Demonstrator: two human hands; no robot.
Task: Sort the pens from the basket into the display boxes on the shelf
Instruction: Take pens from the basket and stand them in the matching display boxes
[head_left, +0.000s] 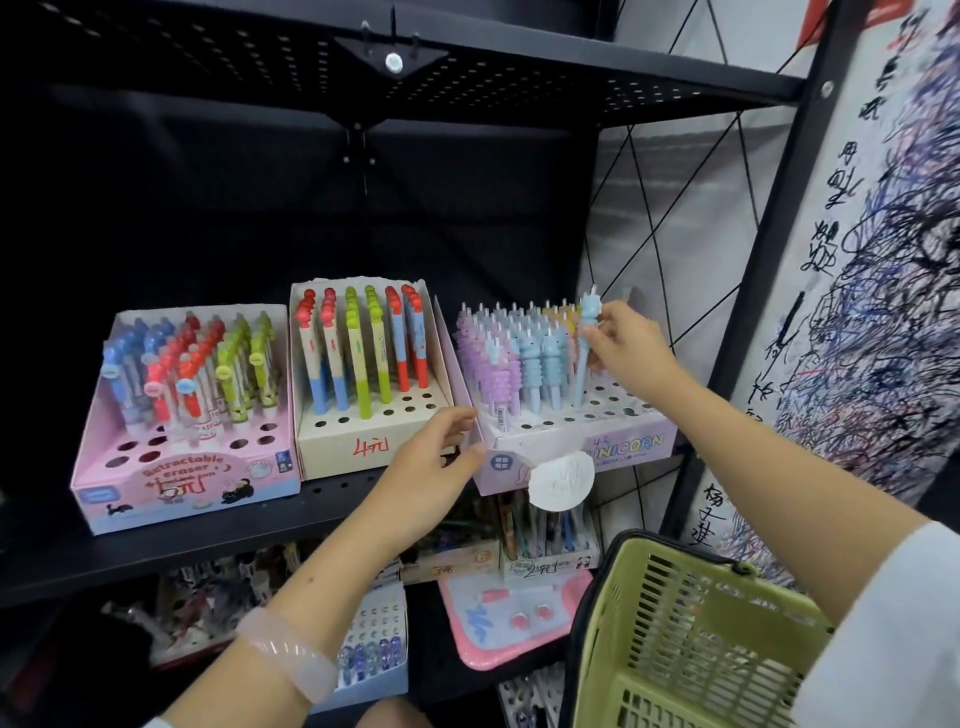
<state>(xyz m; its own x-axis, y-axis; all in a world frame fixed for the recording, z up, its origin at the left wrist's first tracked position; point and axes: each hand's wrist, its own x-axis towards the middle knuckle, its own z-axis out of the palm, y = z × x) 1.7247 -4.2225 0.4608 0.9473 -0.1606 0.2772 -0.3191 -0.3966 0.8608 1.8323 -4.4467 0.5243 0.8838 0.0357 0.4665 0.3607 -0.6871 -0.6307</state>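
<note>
On the black shelf (332, 499), 3 display boxes are ranged side by side. The unicorn box (587, 441) is steadied at its front-left corner by the left hand (441, 457), fingers loosely curled against it (probably against sliding). The green basket (691, 634) hangs at the right forearm. A blue unicorn pen (586, 353) is pinched by the right hand (631, 348), tip lowered into a back-row hole.

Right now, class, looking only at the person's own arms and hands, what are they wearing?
The left hand is bare, with no glove or ring visible. Its wrist carries a pale pink, translucent bracelet with a twisted, ridged surface. The right hand is bare too, and its forearm is uncovered up to a white sleeve near the elbow. No watch or markings show.
</note>
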